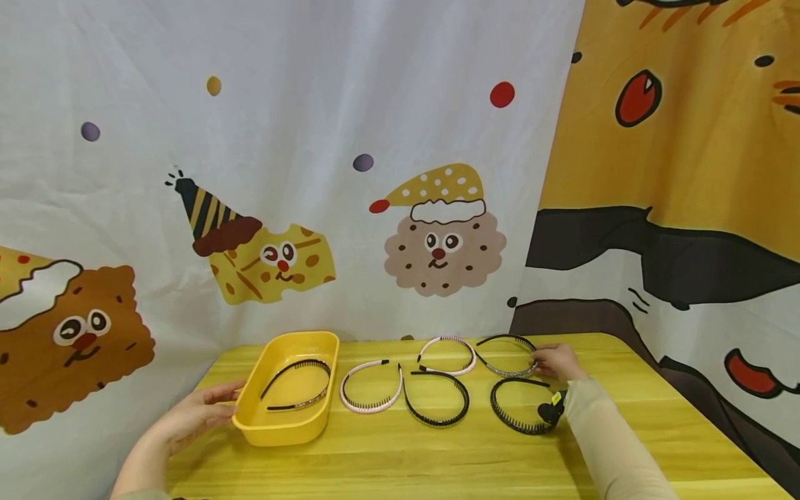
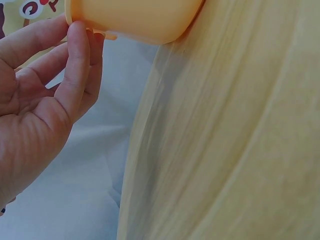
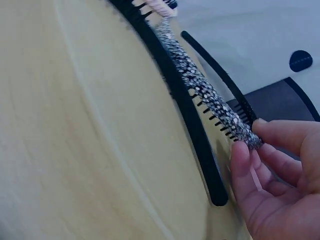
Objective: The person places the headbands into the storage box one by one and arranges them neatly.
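My right hand [image 3: 285, 180] pinches a sparkly headband [image 3: 210, 97]; my left hand [image 1: 201, 411] grips the yellow tray [image 1: 284, 435]. I see one headband [image 1: 303, 405] inside, four more [image 1: 437, 421] on the desk [image 1: 387, 472].

Right arm: pale beige-cream long sleeve [image 1: 615, 441], plain, softly creased, loose fit, reaches down to the wrist; small black rounded unit [image 1: 550, 412] at that wrist, little bright yellow label [image 1: 555, 399] on it. Left arm: forearm bare, just a scrap of light greyish-beige sleeve [image 1: 142, 495] at the bottom edge of the head view, plus a tiny dark bit [image 2: 2, 211] by the wrist in the left wrist view, too little to make out. Right hand [image 1: 558, 362] and left hand [image 1: 196, 414] both bare, fingers uncovered.
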`<move>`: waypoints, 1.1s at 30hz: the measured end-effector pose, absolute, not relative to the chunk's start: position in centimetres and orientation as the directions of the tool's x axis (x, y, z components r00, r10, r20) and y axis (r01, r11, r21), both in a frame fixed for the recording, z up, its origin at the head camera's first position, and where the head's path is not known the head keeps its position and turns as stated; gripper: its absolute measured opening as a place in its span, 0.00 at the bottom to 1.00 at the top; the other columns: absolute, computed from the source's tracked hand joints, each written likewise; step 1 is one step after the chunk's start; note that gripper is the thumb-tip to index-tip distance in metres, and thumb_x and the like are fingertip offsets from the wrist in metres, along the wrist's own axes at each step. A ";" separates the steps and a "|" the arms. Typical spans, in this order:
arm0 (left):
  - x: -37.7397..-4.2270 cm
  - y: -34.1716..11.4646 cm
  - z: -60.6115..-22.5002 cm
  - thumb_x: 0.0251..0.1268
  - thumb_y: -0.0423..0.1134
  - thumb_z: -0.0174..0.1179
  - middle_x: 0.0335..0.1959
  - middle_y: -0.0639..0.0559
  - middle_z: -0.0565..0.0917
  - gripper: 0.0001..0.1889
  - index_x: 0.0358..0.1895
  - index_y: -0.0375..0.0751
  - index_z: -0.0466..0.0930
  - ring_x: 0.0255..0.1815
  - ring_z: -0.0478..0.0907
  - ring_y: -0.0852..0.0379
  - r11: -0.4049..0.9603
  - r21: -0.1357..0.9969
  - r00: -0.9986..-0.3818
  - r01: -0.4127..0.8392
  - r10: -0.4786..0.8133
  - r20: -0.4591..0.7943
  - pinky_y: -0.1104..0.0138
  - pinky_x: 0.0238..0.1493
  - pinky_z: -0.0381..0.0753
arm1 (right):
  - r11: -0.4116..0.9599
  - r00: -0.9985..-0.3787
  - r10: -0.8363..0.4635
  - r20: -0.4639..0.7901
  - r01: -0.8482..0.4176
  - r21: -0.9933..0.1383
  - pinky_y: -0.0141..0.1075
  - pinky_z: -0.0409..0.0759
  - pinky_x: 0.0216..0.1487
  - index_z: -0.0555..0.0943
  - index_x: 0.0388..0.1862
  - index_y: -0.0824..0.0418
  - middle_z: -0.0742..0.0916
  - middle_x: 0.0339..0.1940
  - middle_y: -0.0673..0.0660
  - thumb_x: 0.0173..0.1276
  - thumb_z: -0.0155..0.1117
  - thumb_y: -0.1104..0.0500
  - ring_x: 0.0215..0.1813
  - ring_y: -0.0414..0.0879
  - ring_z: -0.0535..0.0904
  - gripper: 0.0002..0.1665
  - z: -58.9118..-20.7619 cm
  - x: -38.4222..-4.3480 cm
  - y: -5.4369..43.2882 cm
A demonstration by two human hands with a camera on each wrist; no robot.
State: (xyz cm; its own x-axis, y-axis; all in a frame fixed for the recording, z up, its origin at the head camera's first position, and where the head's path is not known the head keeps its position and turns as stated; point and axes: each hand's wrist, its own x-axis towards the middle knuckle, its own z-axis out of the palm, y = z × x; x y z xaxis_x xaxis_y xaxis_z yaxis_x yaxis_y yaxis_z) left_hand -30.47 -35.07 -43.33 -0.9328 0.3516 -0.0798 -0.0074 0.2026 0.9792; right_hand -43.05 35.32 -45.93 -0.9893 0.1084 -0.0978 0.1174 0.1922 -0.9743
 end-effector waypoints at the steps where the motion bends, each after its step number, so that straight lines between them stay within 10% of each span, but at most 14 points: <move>1: -30.4 -35.0 -43.3 0.71 0.33 0.55 0.63 0.33 0.69 0.36 0.71 0.18 0.45 0.52 0.78 0.60 0.202 0.979 -0.933 -0.008 0.352 -0.080 0.63 0.51 0.79 | 0.168 -0.989 0.100 -0.108 0.124 -0.978 0.35 0.84 0.34 0.58 0.68 0.84 0.85 0.35 0.62 0.72 0.54 0.67 0.27 0.42 0.82 0.32 -45.9 -43.0 35.4; 33: -30.5 -35.2 -43.6 0.72 0.32 0.54 0.62 0.35 0.70 0.34 0.71 0.19 0.47 0.52 0.78 0.58 0.200 0.980 -0.929 0.022 0.366 -0.054 0.63 0.51 0.79 | 0.073 -0.994 0.025 -0.111 0.112 -0.991 0.37 0.83 0.45 0.54 0.71 0.81 0.80 0.36 0.56 0.75 0.53 0.65 0.34 0.41 0.80 0.34 -43.6 -42.6 35.7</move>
State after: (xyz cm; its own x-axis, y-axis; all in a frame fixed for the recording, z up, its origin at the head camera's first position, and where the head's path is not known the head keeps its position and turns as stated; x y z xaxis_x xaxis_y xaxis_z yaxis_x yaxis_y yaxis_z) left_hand -30.52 -35.22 -43.60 -0.9291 0.3660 -0.0539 0.0218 0.1997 0.9796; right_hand -42.60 35.73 -43.61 -0.9935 0.0247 -0.1109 0.1125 0.0729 -0.9910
